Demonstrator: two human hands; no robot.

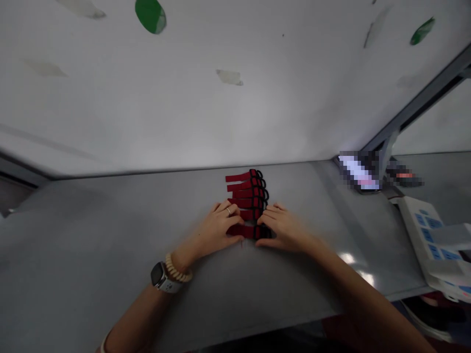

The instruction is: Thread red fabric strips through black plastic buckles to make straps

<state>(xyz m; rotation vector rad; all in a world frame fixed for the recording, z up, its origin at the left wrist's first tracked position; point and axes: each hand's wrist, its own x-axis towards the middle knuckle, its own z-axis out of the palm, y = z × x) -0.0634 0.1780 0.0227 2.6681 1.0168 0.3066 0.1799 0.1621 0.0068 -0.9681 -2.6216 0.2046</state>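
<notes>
Several short red fabric straps point(247, 192) lie side by side in a column on the grey table, each with a black trimmed end and black loop on the right. My left hand point(222, 224), with a ring on one finger, has its thumb and fingers closed on the left part of the nearest red strap point(248, 231). My right hand point(281, 226) grips the same strap at its black looped end, which the fingers partly hide. The fingertips of both hands also reach over the neighbouring straps. A loose red thread hangs by my left thumb.
Behind the table point(91, 220) rises a white panel point(184, 113) with green stickers and tape scraps. A pixelated phone-like device point(358, 172) leans at the back right. Beside the right edge stands a white machine point(429, 240) with blue markings.
</notes>
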